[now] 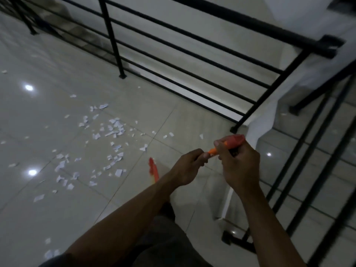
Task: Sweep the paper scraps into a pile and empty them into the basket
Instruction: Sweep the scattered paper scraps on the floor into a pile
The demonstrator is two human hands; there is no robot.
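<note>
White torn paper scraps [115, 125] lie scattered on the glossy pale tiled floor [134, 97], on the near side of the black metal railing [111, 33] and not yet piled. Moving right, a blurred red-orange strip [153, 169] pokes out beside the left forearm. The left hand [189, 166] has curled fingers pinching the orange tip of a red-and-orange plastic handle [234, 140]. The right hand [238, 160] is wrapped firmly round its red body. Both are held up just short of the railing's corner post. Beyond that corner, tiled steps [289, 143] drop away.
</note>
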